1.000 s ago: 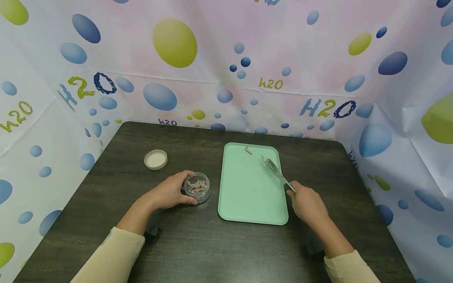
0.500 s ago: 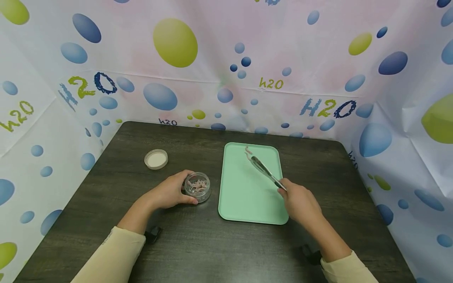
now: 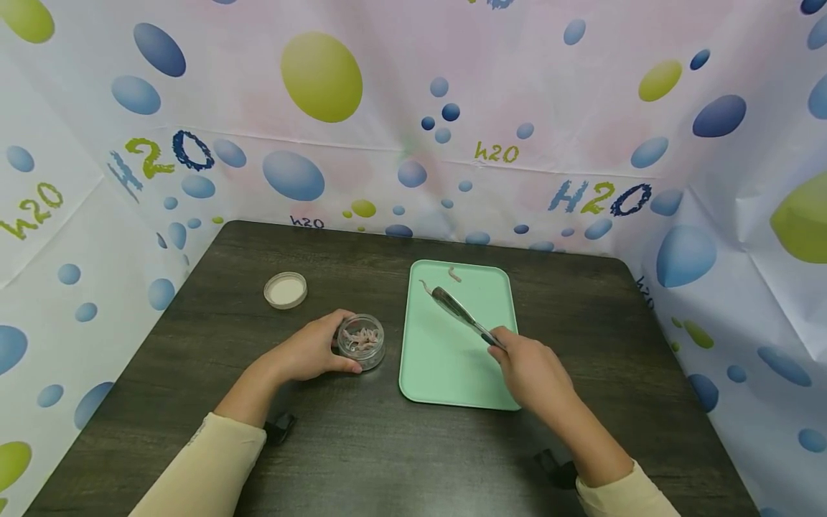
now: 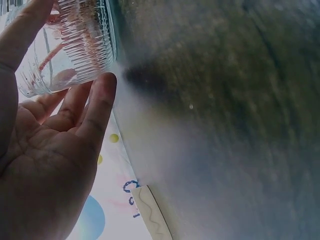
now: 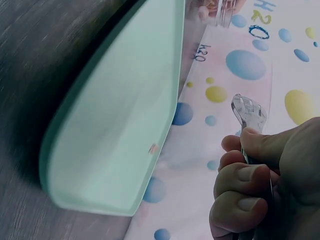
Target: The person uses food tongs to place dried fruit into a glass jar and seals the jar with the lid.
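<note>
My left hand [image 3: 310,352] grips a small clear ribbed glass jar [image 4: 92,45] from its left side, thumb in front and fingers behind. Several thin pinkish worm-like pieces [image 3: 363,338] lie inside the open jar. Over a mint-green tray [image 3: 452,373], my right hand [image 3: 536,366] holds a metal fork [image 3: 460,310] by its handle. The fork's tines [image 5: 248,106] show in the right wrist view. At the fork's tip, close to the tray's left edge, is one thin pink piece [image 3: 424,286]. A similar curled piece [image 3: 455,274] lies at the tray's far end.
A round pale jar lid [image 3: 286,291] lies on the dark wooden table [image 3: 362,459] behind and left of the jar. A white sheet [image 3: 388,64] printed with blue and green dots surrounds the table's back and sides.
The right hand has carried the fork leftward across the tray, and the thin piece at its tip moved along with it. The left hand and jar have stayed in place.
</note>
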